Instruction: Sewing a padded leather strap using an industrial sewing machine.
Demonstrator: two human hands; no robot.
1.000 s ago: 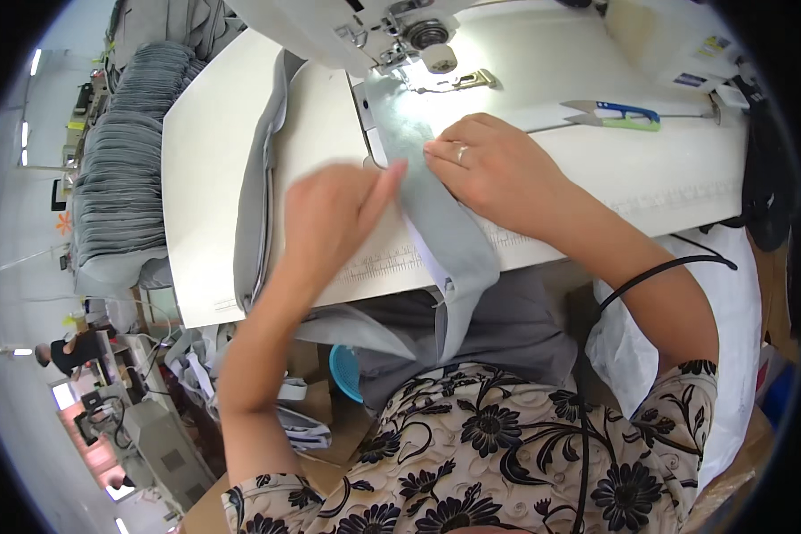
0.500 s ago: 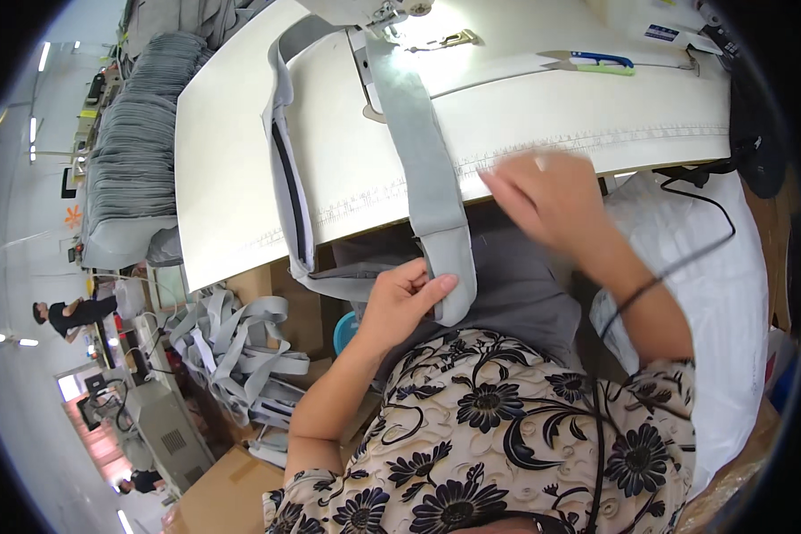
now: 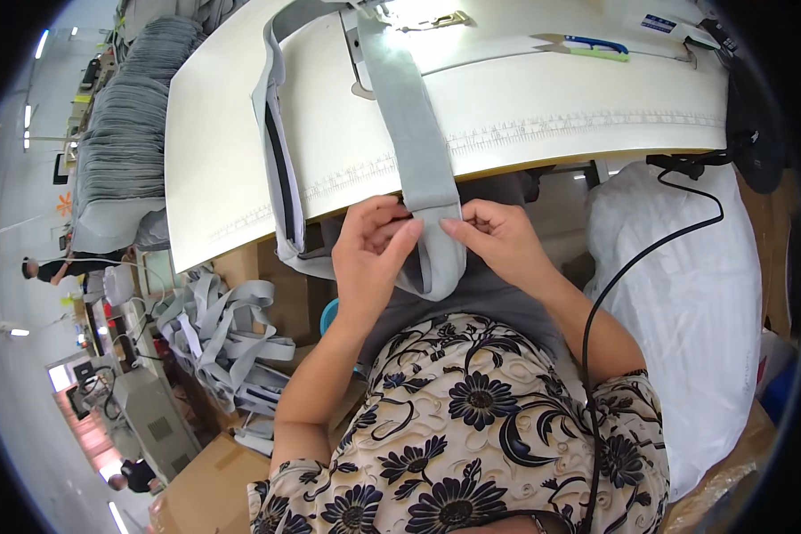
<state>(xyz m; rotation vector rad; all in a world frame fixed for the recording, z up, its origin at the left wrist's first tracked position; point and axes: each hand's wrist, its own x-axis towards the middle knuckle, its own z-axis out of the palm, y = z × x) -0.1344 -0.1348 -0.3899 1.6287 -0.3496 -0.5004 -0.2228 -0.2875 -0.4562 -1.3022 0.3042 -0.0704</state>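
Note:
A long grey fabric strip (image 3: 411, 120) runs from under the sewing machine's head (image 3: 365, 4) down over the table's near edge. Just below that edge, my left hand (image 3: 374, 245) pinches its left border near a cross seam. Opposite, my right hand (image 3: 497, 238) grips the right border between thumb and fingers. Below my hands the strip turns in a loop and comes back up on the left, where a section with a dark zipper-like band (image 3: 287, 178) lies over the edge.
The white sewing table (image 3: 525, 107) carries thread snips (image 3: 587, 46) at the right. Stacked grey fabric pieces (image 3: 120, 142) stand beyond its left side. A heap of grey strips (image 3: 222, 329) lies lower left. To the right are a white plastic bag (image 3: 676, 303) and a hanging black cable (image 3: 632, 258).
My right hand has come down and left from above the table edge to grip the strip. My left hand has moved up along it, near the seam.

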